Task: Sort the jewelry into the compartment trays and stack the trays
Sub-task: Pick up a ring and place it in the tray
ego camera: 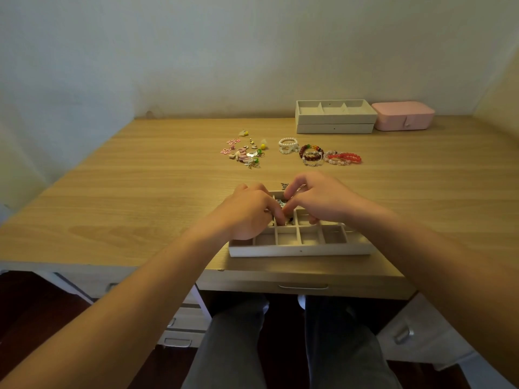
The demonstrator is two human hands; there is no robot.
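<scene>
Left hand (247,214) and right hand (320,200) meet over a compartment tray (300,249) on the desk (140,206), fingers (273,207) curled around a small piece (288,220); which fingers pinch it is unclear.

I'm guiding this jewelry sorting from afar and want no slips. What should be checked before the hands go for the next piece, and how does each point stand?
1. Near tray flat on the desk: ok.
2. Small dark piece let go by left hand and right hand: cannot tell, fingertips crowd over it.
3. Front-row compartments free: ok.
4. Earring pile sorted: not ok, loose on the desk.
5. Bracelets sorted: not ok, on the desk right of the pile.
6. Back trays stacked: ok.
</scene>
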